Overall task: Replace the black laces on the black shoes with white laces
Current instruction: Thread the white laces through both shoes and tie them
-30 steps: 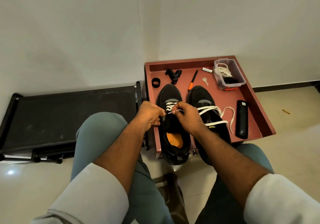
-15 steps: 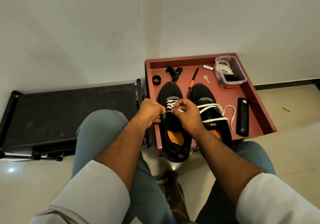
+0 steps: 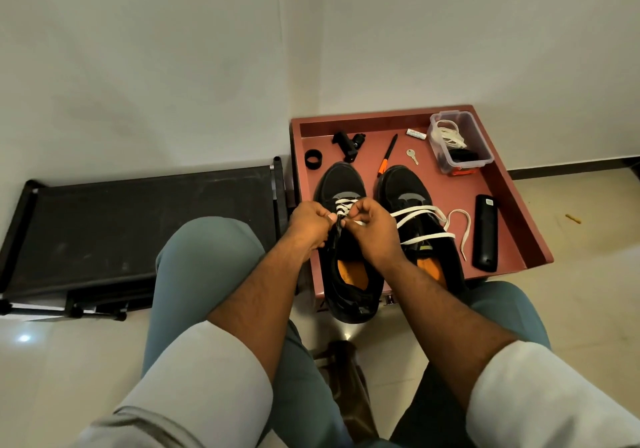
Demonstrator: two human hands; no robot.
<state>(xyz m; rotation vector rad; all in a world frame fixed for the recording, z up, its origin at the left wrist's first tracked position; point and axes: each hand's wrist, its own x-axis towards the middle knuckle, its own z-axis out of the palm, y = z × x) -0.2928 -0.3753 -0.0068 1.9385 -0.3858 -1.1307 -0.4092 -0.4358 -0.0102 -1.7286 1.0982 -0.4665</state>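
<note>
Both hands are at the lace area of the left shoe [image 3: 346,239], which sits on the reddish tray [image 3: 519,239] with its heel hanging over the near edge. Left hand [image 3: 308,227] has fingers curled, gripping the shoe's upper edge by the eyelets. Right hand [image 3: 372,229] pinches the white lace [image 3: 343,205] right above the tongue (exact fingertip contact hidden by the knuckles). The lace is crossed through the front eyelets of that shoe. Right shoe [image 3: 412,212] lies just beside it on the tray, its own white lace [image 3: 426,212] loosely crossed, the free end trailing toward the black remote [image 3: 486,232]. Far end of the tray: clear plastic box [image 3: 457,142] with white cord inside, key [image 3: 411,155], orange-black pen [image 3: 387,155], black ring [image 3: 313,159], small black clamp [image 3: 348,142]. Black rack [image 3: 138,219] on the floor to the left
</note>
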